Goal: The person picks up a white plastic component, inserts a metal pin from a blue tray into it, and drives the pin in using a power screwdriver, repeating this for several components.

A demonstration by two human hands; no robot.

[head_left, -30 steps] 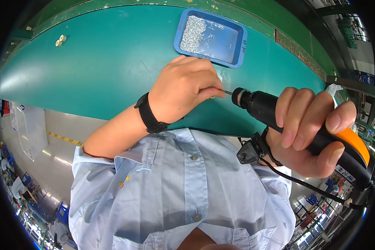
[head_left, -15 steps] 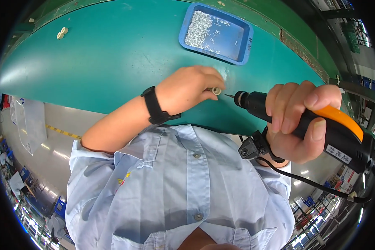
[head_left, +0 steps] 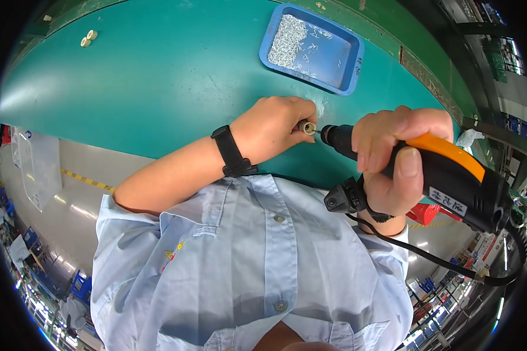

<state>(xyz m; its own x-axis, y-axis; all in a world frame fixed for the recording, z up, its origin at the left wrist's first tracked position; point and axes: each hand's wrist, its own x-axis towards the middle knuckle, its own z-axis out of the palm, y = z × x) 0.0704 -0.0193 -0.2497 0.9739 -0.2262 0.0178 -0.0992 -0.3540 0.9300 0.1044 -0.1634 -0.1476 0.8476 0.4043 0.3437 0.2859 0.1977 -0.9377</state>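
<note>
Between the fingertips of my left hand (head_left: pixel 275 126) is a small cream-coloured round part (head_left: pixel 309 128), its hollow end facing right. My right hand (head_left: pixel 395 155) is wrapped round a black and orange electric screwdriver (head_left: pixel 451 169), held nearly level. The thin bit points left and its tip is at the open end of the round part; whether it touches inside I cannot tell. Beyond my hands lies a blue tray (head_left: pixel 352 76) with many small silvery screws (head_left: pixel 287 44) heaped at its left side.
Two cream round parts (head_left: pixel 88 38) lie at the far left of the green table (head_left: pixel 170 76). A raised green edge (head_left: pixel 386 29) runs along the back. From the screwdriver's rear hangs a black cable (head_left: pixel 520 240). A small camera (head_left: pixel 342 198) is strapped at my right wrist.
My right hand has moved left with the screwdriver, bringing the bit up to the round part. My left hand has shifted slightly right, and the part's hollow end shows more clearly.
</note>
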